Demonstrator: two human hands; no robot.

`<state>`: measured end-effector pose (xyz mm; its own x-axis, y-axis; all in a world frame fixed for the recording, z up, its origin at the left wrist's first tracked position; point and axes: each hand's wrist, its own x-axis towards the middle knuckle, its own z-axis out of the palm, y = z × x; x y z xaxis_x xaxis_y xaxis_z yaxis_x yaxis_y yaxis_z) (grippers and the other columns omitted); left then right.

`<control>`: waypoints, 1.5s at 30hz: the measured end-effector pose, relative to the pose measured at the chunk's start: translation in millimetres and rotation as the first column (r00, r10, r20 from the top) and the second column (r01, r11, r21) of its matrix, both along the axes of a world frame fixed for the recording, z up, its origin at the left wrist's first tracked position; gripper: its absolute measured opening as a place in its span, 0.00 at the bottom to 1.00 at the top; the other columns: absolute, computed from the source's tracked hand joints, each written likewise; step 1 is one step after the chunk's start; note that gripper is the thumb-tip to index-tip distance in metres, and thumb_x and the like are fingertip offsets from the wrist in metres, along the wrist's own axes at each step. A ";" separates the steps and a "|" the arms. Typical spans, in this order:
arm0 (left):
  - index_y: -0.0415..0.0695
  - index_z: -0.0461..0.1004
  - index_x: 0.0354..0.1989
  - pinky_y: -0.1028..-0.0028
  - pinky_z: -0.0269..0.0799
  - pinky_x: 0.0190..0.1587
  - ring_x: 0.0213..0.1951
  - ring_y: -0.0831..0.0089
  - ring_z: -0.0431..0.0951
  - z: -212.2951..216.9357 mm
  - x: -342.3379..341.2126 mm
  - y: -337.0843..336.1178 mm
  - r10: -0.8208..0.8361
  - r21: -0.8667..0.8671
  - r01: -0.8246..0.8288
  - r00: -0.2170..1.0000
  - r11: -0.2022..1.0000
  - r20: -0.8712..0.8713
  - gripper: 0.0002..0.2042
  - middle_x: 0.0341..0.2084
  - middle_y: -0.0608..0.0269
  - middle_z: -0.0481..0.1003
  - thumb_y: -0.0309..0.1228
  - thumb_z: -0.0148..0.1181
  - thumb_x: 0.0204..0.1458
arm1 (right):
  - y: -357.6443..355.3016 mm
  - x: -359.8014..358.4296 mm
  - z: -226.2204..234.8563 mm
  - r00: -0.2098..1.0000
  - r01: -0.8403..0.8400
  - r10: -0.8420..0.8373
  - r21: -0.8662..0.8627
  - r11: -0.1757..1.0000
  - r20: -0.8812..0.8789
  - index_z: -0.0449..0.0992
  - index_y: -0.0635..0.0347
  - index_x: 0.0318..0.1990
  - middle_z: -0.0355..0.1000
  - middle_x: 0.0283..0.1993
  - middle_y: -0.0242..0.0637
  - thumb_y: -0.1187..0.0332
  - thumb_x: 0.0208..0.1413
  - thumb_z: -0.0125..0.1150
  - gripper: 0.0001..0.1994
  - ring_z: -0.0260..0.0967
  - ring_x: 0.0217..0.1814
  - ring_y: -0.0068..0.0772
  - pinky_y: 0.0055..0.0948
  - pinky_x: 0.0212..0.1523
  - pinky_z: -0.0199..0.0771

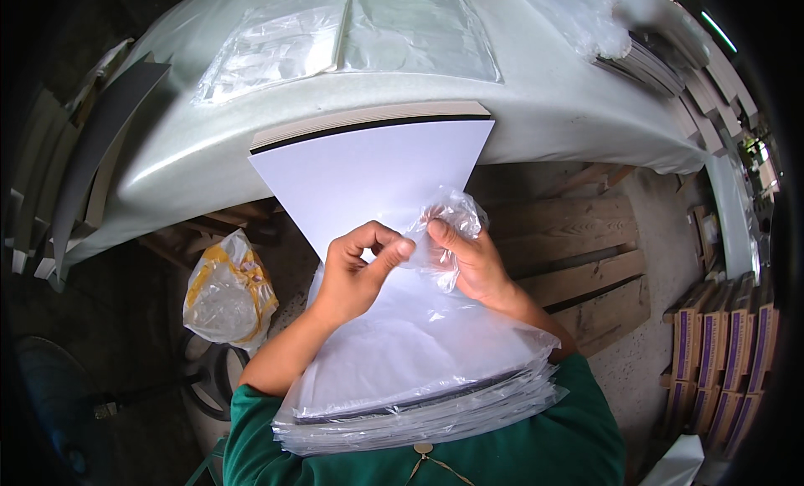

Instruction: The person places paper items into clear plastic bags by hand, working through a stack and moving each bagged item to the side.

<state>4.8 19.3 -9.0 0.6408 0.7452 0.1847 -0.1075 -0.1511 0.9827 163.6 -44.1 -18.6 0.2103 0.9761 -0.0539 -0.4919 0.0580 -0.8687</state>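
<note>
A flat white board [368, 172] lies tilted from the table edge down toward my body. Its lower end sits inside a clear plastic bag [419, 352], which rests on a stack of similar bagged pieces against my chest. My left hand [356, 272] pinches the bag's open edge over the board's near end. My right hand [469, 256] grips the crumpled mouth of the same bag [448, 214] beside it. Under the board's far end a thin stack of dark-edged sheets [368, 122] lies on the table.
A pale green table [553, 101] holds flat clear bags [352, 38] at the back. A knotted plastic bag with yellow contents [228, 289] sits on the floor at left. A wooden pallet [586, 260] lies at right, and stacked cartons [724, 339] stand far right.
</note>
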 end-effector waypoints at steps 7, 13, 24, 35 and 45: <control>0.36 0.71 0.24 0.80 0.64 0.34 0.28 0.80 0.69 7.1 6.0 -4.7 0.088 0.046 -0.088 0.996 0.995 -0.002 0.07 0.23 0.63 0.73 0.27 0.55 0.50 | -1.4 1.7 -1.4 0.998 -0.060 0.061 0.013 0.998 -0.012 0.70 0.60 0.34 0.66 0.28 0.25 0.63 0.49 0.59 0.11 0.60 0.29 0.13 0.17 0.28 0.61; 0.37 0.73 0.29 0.78 0.65 0.37 0.30 0.78 0.71 -3.7 0.6 0.6 0.069 0.123 -0.065 0.997 0.990 -0.031 0.05 0.26 0.63 0.75 0.27 0.55 0.49 | -2.1 -0.2 -8.4 0.993 -0.056 0.063 0.075 0.996 -0.097 0.70 0.61 0.31 0.67 0.29 0.28 0.65 0.50 0.57 0.08 0.62 0.29 0.17 0.21 0.32 0.62; 0.40 0.66 0.34 0.74 0.61 0.45 0.43 0.70 0.68 15.0 2.9 2.2 -0.113 0.400 0.126 0.992 0.908 -0.055 0.08 0.37 0.59 0.68 0.30 0.53 0.48 | -5.9 -1.6 5.4 0.999 -0.035 0.034 0.052 0.998 0.023 0.67 0.59 0.24 0.63 0.21 0.26 0.67 0.47 0.60 0.09 0.61 0.26 0.17 0.20 0.31 0.61; 0.38 0.73 0.33 0.74 0.68 0.35 0.30 0.72 0.73 21.4 -20.2 18.7 -0.688 -0.178 0.675 0.636 0.716 -0.350 0.11 0.27 0.59 0.73 0.34 0.58 0.47 | -11.9 63.4 18.0 0.921 -0.213 0.251 0.154 0.965 -0.299 0.63 0.54 0.35 0.66 0.28 0.30 0.69 0.51 0.53 0.06 0.62 0.25 0.18 0.16 0.22 0.61; 0.39 0.68 0.44 0.76 0.65 0.40 0.33 0.77 0.72 -8.9 -59.3 43.1 -0.668 -0.270 0.614 0.637 0.741 -0.386 0.20 0.33 0.59 0.74 0.34 0.62 0.43 | 3.5 100.8 -4.3 0.788 -0.349 0.457 0.314 0.883 -0.411 0.68 0.61 0.42 0.68 0.33 0.35 0.62 0.57 0.44 0.13 0.65 0.30 0.20 0.19 0.26 0.65</control>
